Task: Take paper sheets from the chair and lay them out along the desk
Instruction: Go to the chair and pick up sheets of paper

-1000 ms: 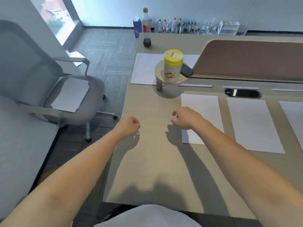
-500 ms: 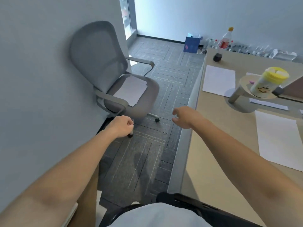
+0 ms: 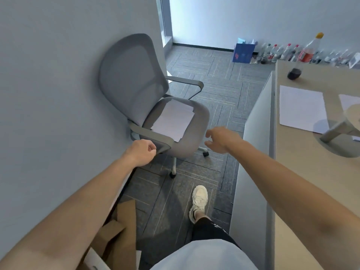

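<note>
A stack of white paper sheets (image 3: 173, 119) lies on the seat of a grey mesh office chair (image 3: 132, 75) that stands against the wall. My left hand (image 3: 141, 152) is curled into a loose fist, empty, just in front of the chair's near armrest. My right hand (image 3: 220, 140) reaches toward the seat's front edge with relaxed fingers, holding nothing and a little short of the paper. On the beige desk (image 3: 303, 172) at the right, one laid-out sheet (image 3: 303, 108) shows fully and another (image 3: 348, 101) shows in part.
A cola bottle (image 3: 303, 55) stands at the desk's far end, and a small round stand (image 3: 342, 127) sits near the sheets. Several bottles and a blue bag (image 3: 243, 53) line the far wall. Flattened cardboard (image 3: 118, 227) leans at lower left. My foot (image 3: 198, 201) is on the carpet.
The view has swung from the desk to the chair. I have stepped closer, and both hands now hang near the chair seat, the right one reaching further toward the paper.
</note>
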Motion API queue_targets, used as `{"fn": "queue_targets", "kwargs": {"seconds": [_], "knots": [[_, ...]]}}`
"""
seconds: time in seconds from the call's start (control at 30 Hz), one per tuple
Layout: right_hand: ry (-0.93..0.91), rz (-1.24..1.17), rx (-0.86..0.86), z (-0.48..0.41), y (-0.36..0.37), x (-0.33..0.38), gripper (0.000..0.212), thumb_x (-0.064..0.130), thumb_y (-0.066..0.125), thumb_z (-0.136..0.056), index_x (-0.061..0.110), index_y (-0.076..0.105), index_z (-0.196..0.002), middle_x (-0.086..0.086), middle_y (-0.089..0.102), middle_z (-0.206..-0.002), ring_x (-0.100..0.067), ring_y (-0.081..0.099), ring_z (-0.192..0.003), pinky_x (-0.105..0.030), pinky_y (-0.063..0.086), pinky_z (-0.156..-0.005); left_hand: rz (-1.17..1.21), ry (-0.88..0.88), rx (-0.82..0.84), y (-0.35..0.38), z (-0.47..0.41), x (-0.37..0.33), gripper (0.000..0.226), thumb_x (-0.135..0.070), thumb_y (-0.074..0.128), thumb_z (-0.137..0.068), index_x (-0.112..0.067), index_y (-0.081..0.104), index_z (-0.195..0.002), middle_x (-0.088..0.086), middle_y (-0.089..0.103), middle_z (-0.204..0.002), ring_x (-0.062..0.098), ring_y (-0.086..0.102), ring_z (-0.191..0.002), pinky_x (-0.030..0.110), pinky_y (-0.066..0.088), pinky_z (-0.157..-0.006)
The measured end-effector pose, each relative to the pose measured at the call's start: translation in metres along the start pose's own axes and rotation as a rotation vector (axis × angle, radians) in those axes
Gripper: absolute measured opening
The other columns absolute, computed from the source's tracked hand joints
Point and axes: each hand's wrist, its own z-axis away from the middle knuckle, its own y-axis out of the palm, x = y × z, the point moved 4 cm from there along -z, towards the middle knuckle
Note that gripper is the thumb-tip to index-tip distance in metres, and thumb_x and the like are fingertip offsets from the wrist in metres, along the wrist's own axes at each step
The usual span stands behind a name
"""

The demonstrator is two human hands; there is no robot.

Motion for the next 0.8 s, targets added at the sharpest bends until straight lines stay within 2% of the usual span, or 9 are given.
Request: {"fn": "queue_targets", "kwargs": {"seconds": [0.1,0.33,0.43,0.53,0.63,0.8], "knots": [[-0.003,-0.048,-0.003,-0.064,-0.004,-0.014,0.037,0.040,0.049,-0.095,0.016,0.061,-0.121,-0.009,0.057,-0.126,-0.031,0.057,-0.110,-0.048,0.052,-0.091,-0.035,-0.024,0.022,-0.013,-0.062,0.004,0.026,-0.025,0.055,-0.096,-0.017,0.069,-0.116,0.002,0.069,-0.116,0.021,0.061,-0.109,0.029,0.046,-0.091],[0.125,-0.192,0.035,-0.197,-0.024,-0.054,0.046,0.041,0.048,-0.096,0.016,0.049,-0.135,-0.009,0.044,-0.136,-0.032,0.053,-0.118,-0.047,0.049,-0.093,-0.103,-0.080,0.114,-0.041,-0.215,0.008,0.028,-0.026,0.053,-0.095,-0.018,0.064,-0.119,0.001,0.068,-0.114,0.020,0.059,-0.102,0.030,0.047,-0.090],[0.200,-0.248,0.026,-0.239,-0.020,-0.061,0.046,0.039,0.049,-0.096,0.016,0.046,-0.136,-0.010,0.045,-0.135,-0.032,0.052,-0.119,-0.046,0.049,-0.092,-0.084,-0.063,0.161,-0.037,-0.275,0.013,0.034,-0.028,0.051,-0.095,-0.019,0.061,-0.126,-0.002,0.066,-0.113,0.018,0.056,-0.101,0.029,0.044,-0.086],[0.298,-0.374,0.054,-0.280,0.003,-0.066,0.051,0.040,0.049,-0.097,0.016,0.042,-0.141,-0.011,0.042,-0.140,-0.032,0.049,-0.124,-0.047,0.046,-0.097,-0.087,-0.015,0.211,-0.016,-0.339,0.022,0.045,-0.032,0.051,-0.096,-0.015,0.053,-0.138,0.006,0.056,-0.132,0.024,0.054,-0.118,0.037,0.045,-0.099],[0.389,-0.495,0.103,-0.320,0.044,-0.070,0.054,0.040,0.050,-0.098,0.014,0.038,-0.144,-0.010,0.040,-0.145,-0.029,0.049,-0.127,-0.046,0.044,-0.101,-0.167,0.053,0.245,0.019,-0.406,0.040,0.059,-0.038,0.051,-0.097,-0.009,0.038,-0.147,0.011,0.040,-0.150,0.030,0.042,-0.134,0.044,0.038,-0.110],[0.612,-0.688,0.111,-0.397,0.123,-0.070,0.053,0.040,0.052,-0.098,0.013,0.042,-0.143,-0.010,0.047,-0.142,-0.026,0.050,-0.126,-0.043,0.043,-0.104,-0.242,0.169,0.398,0.090,-0.513,0.077,0.078,-0.051,0.049,-0.096,-0.005,0.022,-0.152,0.011,0.024,-0.160,0.028,0.027,-0.146,0.044,0.031,-0.116]]}}
